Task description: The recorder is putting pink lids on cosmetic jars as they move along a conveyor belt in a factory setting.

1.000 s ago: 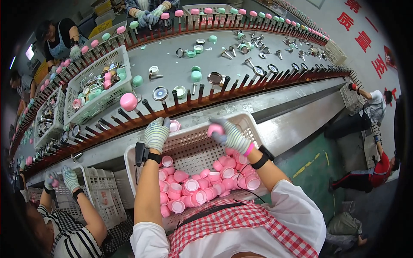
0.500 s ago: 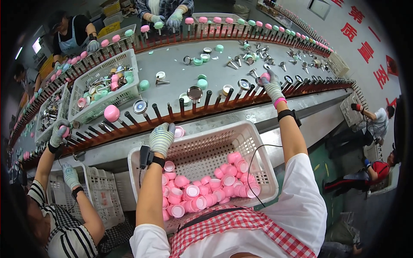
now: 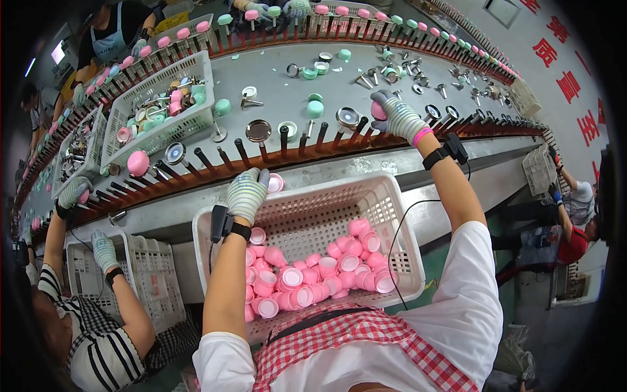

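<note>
In a striped work glove with grey fingertips, my right hand [image 3: 400,119] grips a pink cap [image 3: 378,110] above the near row of dark pegs. A round metal disc on a stem [image 3: 347,117] stands on a peg just left of it. My left hand [image 3: 247,195], gloved alike, is by the metal table's near ledge at the back of a white basket [image 3: 400,196]. Its fingers are pressed together and curl out of sight, so anything in them is hidden. A pink cap [image 3: 275,182] lies beside its thumb. Several pink caps [image 3: 304,296] fill the basket's near part.
Stemmed metal discs, green caps [image 3: 315,108] and white rings lie on the grey table [image 3: 261,72]. A white crate [image 3: 202,72] of mixed parts stands at left. Co-workers sit at left and across; a co-worker's glove [image 3: 104,251] is near another basket [image 3: 163,274].
The near row of pegs has shifted left with its discs and cap. My right hand has moved left along it, still with the pink cap. My left hand stays by the ledge.
</note>
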`<state>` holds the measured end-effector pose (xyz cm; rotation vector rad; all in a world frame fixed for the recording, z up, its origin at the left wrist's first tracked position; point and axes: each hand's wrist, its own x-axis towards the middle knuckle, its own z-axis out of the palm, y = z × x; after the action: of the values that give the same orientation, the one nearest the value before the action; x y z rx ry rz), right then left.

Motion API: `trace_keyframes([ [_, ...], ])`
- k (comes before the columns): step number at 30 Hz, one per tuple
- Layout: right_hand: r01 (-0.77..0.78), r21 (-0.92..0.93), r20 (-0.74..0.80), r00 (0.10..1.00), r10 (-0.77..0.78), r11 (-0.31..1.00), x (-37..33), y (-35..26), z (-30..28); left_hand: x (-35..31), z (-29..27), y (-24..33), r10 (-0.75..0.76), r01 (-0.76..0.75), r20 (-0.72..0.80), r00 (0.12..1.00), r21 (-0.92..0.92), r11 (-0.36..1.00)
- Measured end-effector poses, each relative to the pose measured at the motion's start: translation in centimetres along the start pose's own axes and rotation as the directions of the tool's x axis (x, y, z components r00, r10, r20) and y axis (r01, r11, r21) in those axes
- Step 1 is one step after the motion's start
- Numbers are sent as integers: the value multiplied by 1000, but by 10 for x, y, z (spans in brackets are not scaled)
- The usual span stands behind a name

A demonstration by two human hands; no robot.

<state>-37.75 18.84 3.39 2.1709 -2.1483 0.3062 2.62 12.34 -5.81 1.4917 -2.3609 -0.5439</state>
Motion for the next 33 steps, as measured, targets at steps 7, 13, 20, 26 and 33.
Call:
trace_keyframes([
  [7,112,91,-179,979,-94,990,2,-26,26,1,0,0,-11,12,23,1000,-18,1000],
  [13,-258,231,135,963,232,938,45,-94,8,3,1,-5,-29,29,42,999,8,1000],
  [20,-376,59,374,867,329,925,98,-138,16,3,4,-3,-6,6,1,1000,-3,1000],
  [26,-394,240,195,915,354,887,83,-180,27,-1,2,-6,0,0,-5,1000,-32,999],
  [33,-307,287,180,948,264,907,92,-218,39,2,5,-6,-18,19,39,999,-29,999],
])
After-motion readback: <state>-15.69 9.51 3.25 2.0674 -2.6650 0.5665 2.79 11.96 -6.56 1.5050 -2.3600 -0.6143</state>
